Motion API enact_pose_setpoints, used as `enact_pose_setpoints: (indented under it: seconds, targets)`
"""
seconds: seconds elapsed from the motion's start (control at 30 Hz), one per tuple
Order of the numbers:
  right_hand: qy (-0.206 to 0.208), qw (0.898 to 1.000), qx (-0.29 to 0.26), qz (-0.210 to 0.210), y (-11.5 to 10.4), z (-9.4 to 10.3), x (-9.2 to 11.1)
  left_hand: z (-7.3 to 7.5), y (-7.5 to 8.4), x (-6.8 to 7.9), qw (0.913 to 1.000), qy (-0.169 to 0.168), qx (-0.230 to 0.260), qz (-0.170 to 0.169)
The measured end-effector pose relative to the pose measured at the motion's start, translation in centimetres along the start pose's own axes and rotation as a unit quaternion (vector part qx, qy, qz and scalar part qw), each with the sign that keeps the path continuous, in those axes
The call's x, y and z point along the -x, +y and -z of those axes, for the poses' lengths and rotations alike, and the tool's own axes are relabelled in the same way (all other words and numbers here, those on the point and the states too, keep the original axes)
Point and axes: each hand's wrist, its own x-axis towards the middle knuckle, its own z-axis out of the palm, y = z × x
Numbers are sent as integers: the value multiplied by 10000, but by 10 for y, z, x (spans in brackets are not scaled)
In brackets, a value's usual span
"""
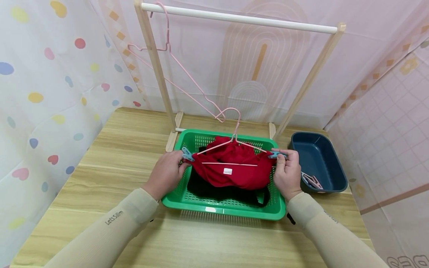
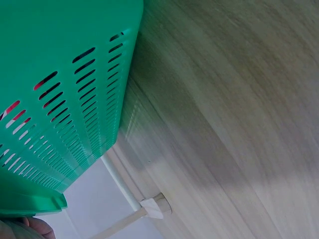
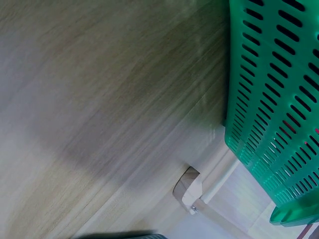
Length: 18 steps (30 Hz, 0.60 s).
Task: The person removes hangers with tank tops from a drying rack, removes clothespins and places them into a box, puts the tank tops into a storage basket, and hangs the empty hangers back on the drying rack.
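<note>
A red garment (image 1: 231,178) with a white label hangs on a pink hanger (image 1: 249,144) over the green basket (image 1: 221,211). Blue clothespins clip it at both ends of the hanger. My left hand (image 1: 166,173) pinches the garment's left corner, right beside the left clothespin (image 1: 187,154). At the other end, my right hand (image 1: 289,173) grips the right clothespin (image 1: 275,154) between thumb and fingers. Black cloth (image 1: 218,191) lies beneath the red one in the basket. Both wrist views mostly show the basket's slotted sides and the tabletop, with the grips hidden.
Behind the basket stands a wooden rack with a white rail (image 1: 241,18). Another pink hanger (image 1: 187,74) hangs from its left end. To the right, a dark blue tub (image 1: 318,156) holds pink clothespins (image 1: 311,180). Patterned curtains surround the wooden table (image 1: 110,167).
</note>
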Motion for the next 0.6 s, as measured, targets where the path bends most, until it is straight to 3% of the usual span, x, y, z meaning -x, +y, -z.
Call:
enact_pose_setpoints:
  seconds: [0.6]
  targets:
    - [64, 10000, -48, -5, 3, -1, 0, -1, 0, 0, 9998, 136, 100, -112]
